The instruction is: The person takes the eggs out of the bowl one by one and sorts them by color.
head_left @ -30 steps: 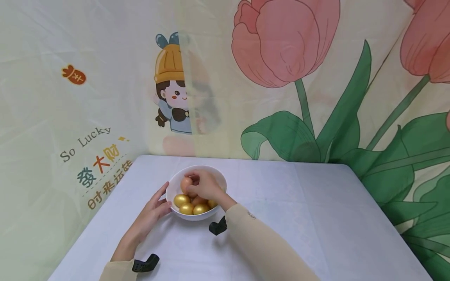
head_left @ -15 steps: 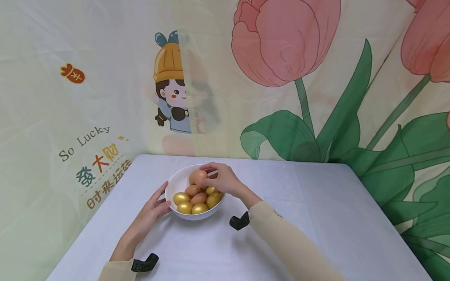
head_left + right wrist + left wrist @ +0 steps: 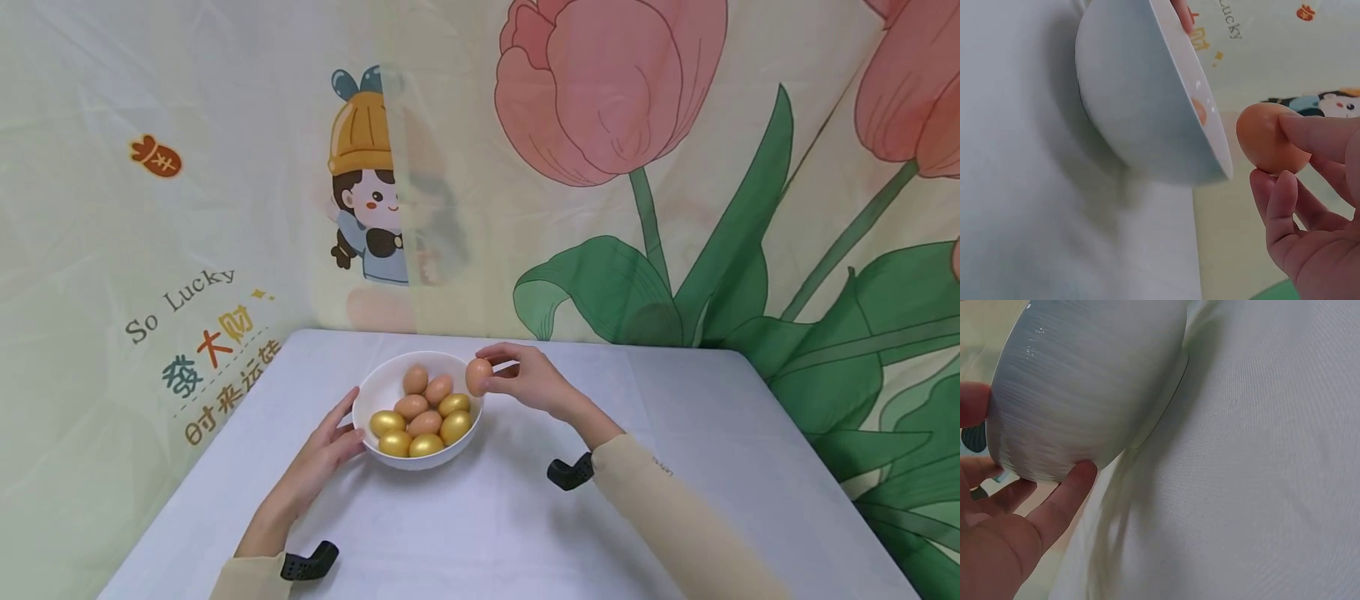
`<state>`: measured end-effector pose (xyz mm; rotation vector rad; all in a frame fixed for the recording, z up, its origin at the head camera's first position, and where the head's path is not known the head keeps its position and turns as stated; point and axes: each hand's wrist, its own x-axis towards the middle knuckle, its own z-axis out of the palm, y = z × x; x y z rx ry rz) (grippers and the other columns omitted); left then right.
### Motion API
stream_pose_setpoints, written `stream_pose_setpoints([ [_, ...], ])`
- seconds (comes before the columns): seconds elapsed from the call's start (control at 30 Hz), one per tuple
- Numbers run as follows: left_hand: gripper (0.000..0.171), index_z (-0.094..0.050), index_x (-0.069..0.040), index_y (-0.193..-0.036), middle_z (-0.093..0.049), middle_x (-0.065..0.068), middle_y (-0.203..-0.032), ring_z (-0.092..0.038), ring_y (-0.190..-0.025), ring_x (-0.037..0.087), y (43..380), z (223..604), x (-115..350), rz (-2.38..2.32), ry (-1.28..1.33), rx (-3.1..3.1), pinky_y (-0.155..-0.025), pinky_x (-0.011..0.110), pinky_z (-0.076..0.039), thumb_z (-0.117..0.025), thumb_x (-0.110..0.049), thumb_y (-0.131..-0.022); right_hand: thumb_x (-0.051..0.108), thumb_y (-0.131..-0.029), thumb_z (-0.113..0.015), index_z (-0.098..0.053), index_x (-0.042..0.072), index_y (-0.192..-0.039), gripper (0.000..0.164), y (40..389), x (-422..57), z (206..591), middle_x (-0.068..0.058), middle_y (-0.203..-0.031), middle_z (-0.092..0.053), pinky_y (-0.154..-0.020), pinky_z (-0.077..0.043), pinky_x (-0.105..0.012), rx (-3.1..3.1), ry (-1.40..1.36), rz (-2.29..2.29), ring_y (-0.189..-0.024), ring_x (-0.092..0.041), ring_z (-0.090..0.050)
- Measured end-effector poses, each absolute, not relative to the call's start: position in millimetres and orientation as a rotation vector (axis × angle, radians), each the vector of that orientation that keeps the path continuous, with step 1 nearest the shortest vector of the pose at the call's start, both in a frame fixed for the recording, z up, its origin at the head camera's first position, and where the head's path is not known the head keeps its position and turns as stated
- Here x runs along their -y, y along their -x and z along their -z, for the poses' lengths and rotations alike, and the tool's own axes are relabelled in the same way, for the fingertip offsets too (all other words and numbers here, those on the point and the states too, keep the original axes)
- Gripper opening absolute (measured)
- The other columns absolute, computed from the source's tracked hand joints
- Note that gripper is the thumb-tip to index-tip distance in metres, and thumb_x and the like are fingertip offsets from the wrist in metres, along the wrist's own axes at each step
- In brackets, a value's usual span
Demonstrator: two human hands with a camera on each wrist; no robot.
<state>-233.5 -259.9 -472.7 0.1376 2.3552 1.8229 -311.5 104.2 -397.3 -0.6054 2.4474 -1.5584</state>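
I have the smooth brown egg (image 3: pixel 477 377) up in the air at the right-hand rim of the round white bowl (image 3: pixel 377 393), and my right wrist view shows a gap between shell and rim. My right hand (image 3: pixel 536 380) has it pinched between thumb and fingertips, the thumb lying on the side of the shell.

Inside the bowl I count four more brown eggs (image 3: pixel 416 380), grouped from the back to the middle, and five shiny golden eggs (image 3: pixel 394 443) along the front and right side, crowded close together.

My left hand (image 3: pixel 318 461) is at the bowl's left side, its fingers spread apart; from the left wrist I see fingertips touching the outer wall and the rim.

The bowl is on a table covered with a white cloth (image 3: pixel 570 425), toward its back left. I wear beige sleeves (image 3: pixel 660 504), with a small black device (image 3: pixel 572 472) at each wrist. Behind the table I face a pale printed backdrop (image 3: pixel 465 100) with large pink tulips (image 3: pixel 615 92), green leaves (image 3: pixel 607 287) and a cartoon figure in a yellow hat (image 3: pixel 362 137).
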Motion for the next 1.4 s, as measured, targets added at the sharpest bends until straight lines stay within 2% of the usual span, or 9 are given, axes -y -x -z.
stream_pose_setpoints([
  [0.17, 0.074, -0.012, -0.031, -0.173, -0.008, 0.007, -0.179, -0.035, -0.154, 0.042, 234, 472, 259, -1.823, -0.133, -2.357, -0.119, 0.043, -0.050, -0.053, -0.027, -0.111, 0.021, -0.097, -0.081, -0.066, 0.015, -0.143, 0.048, 315, -132, 402, -0.007, -0.136, -0.068, -0.098, -0.062, -0.040, -2.487, 0.556, 1.540, -0.112, -0.026, -0.071],
  [0.53, 0.075, -0.012, -0.031, -0.173, -0.007, 0.007, -0.179, -0.034, -0.155, 0.042, 234, 472, 260, -1.842, -0.142, -2.345, -0.116, 0.036, -0.051, -0.055, -0.027, -0.111, 0.021, -0.096, -0.081, -0.067, 0.010, -0.140, 0.048, 328, -171, 436, -0.012, -0.135, -0.068, -0.098, -0.062, -0.042, -2.585, 0.483, 1.435, -0.113, -0.030, -0.070],
  [0.7, 0.075, -0.013, -0.031, -0.173, -0.007, 0.006, -0.179, -0.034, -0.155, 0.042, 234, 472, 261, -1.844, -0.139, -2.342, -0.117, 0.037, -0.051, -0.055, -0.027, -0.111, 0.023, -0.096, -0.081, -0.067, 0.007, -0.139, 0.048, 332, -173, 453, -0.013, -0.135, -0.068, -0.099, -0.061, -0.043, -2.564, 0.479, 1.415, -0.111, -0.029, -0.070],
  [0.97, 0.074, -0.013, -0.029, -0.173, -0.008, 0.007, -0.179, -0.035, -0.155, 0.042, 234, 473, 260, -1.836, -0.136, -2.346, -0.120, 0.047, -0.048, -0.054, -0.026, -0.111, 0.017, -0.095, -0.081, -0.069, 0.009, -0.137, 0.044, 336, -170, 470, -0.013, -0.133, -0.068, -0.093, -0.063, -0.040, -2.578, 0.356, 1.382, -0.111, -0.028, -0.069],
  [1.4, 0.074, -0.012, -0.029, -0.173, -0.007, 0.011, -0.179, -0.035, -0.154, 0.043, 234, 475, 260, -1.841, -0.141, -2.342, -0.120, 0.044, -0.048, -0.052, -0.024, -0.111, 0.013, -0.095, -0.081, -0.071, 0.010, -0.135, 0.042, 338, -170, 479, -0.013, -0.130, -0.069, -0.087, -0.063, -0.036, -2.543, 0.342, 1.429, -0.105, -0.025, -0.071],
])
